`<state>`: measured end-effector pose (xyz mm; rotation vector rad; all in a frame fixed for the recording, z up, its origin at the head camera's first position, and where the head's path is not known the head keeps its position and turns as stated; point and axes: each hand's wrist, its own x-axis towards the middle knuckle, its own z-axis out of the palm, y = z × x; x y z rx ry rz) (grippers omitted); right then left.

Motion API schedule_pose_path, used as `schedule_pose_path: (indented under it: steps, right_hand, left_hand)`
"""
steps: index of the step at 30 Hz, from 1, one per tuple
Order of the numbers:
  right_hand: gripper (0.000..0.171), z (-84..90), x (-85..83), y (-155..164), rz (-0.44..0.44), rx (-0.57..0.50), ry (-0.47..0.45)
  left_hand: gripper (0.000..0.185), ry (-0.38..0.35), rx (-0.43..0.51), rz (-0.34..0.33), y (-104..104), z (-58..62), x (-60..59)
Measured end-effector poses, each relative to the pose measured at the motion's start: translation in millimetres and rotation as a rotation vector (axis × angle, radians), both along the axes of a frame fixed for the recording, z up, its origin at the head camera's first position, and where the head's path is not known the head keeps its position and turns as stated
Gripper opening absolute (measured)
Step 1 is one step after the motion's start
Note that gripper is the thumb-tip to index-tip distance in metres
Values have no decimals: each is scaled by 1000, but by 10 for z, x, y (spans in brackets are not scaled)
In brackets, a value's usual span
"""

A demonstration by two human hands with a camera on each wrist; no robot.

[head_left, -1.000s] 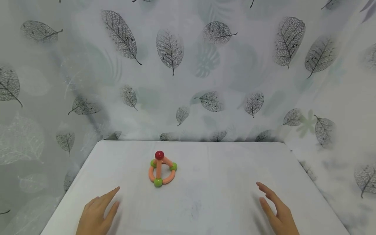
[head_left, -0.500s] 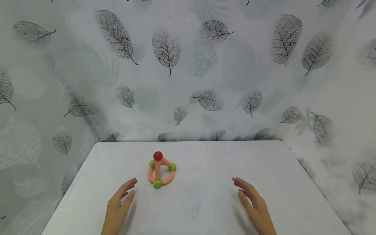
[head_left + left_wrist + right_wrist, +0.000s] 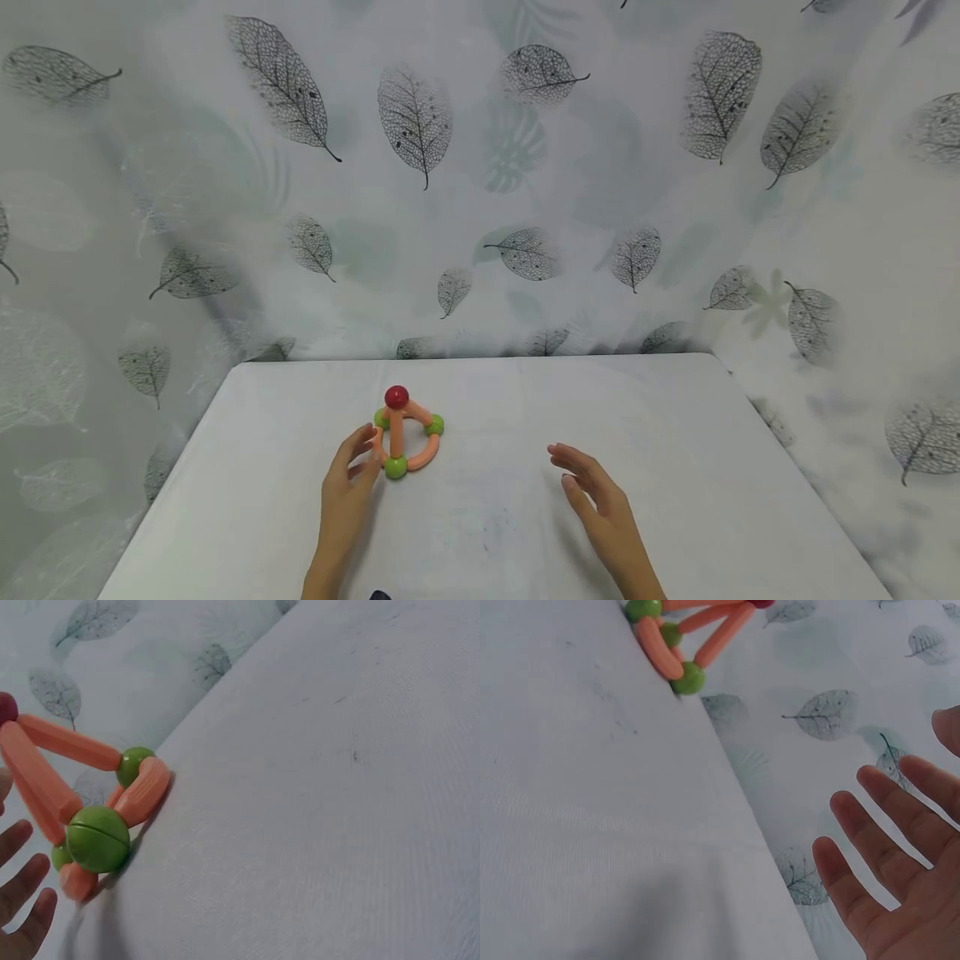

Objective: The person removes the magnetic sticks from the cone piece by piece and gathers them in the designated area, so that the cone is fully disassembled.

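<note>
A pyramid-shaped toy built of orange rods [image 3: 397, 433], green balls [image 3: 98, 839] and a red ball on top [image 3: 397, 397] stands on the white table. Three green balls and curved orange pieces form its round base. My left hand [image 3: 347, 492] is at the toy's left side, fingertips right at the base ring, thumb and fingers apart. In the left wrist view its fingers [image 3: 22, 889] show beside the toy, holding nothing. Over the table to the right of the toy, my right hand [image 3: 603, 508] hovers with fingers extended, the palm facing left; it holds nothing.
The white table [image 3: 480, 542] reaches back to a hanging cloth [image 3: 480, 167] printed with grey leaves, which also runs along both sides. A small dark object [image 3: 380, 595] peeks in at the bottom edge of the head view.
Both hands have moved inward and forward over the table, the left one reaching the toy's side. The toy stays in place while the head view shifts slightly.
</note>
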<state>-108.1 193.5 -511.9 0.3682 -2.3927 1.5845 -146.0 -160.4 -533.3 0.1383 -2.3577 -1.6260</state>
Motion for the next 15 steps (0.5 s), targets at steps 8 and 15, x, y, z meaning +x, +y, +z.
schedule_pose_path:
  steps: [8,15]
  right_hand:
    - [39,55,-76,-195,-31,7,-35]
    - [38,79,-114,-301,-3,-15,-73]
  left_hand:
    - [45,48,-59,20,150,-77,-85]
    - [42,62,-111,39,152,-118,-130]
